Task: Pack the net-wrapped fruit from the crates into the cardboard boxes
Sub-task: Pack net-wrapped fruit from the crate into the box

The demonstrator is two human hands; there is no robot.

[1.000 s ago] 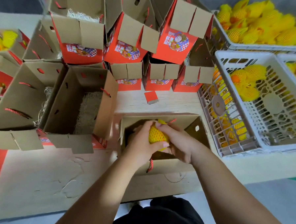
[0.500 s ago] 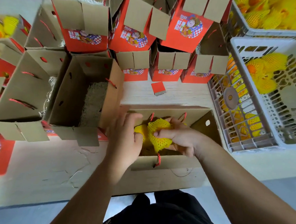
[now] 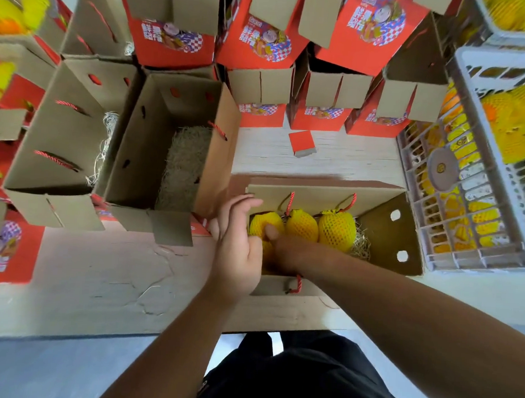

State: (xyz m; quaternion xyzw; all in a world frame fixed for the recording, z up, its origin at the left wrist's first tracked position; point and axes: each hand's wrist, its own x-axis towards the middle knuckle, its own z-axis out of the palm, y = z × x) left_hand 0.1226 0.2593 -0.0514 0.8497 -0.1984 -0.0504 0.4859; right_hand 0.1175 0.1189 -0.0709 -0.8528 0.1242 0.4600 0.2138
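An open cardboard box (image 3: 390, 236) with red rope handles lies in front of me. Three yellow net-wrapped fruits sit along its far side on straw: one (image 3: 337, 231), one (image 3: 302, 228) and one (image 3: 261, 223). My right hand (image 3: 286, 251) reaches down into the near left corner and holds another net-wrapped fruit (image 3: 266, 255), its thumb on top and its fingers hidden. My left hand (image 3: 237, 252) stands at the box's left wall with fingers straight and holds nothing.
An open box lined with straw (image 3: 178, 164) stands to the left beside another open box (image 3: 61, 133). Red printed boxes (image 3: 263, 43) are stacked behind. Plastic crates (image 3: 467, 215) with more yellow fruit fill the right side. A small red card (image 3: 300, 143) lies on the table.
Both hands have brought the fruit down into the box. My left hand has let go of it and opened beside the box wall. My right hand has sunk deeper with the fruit.
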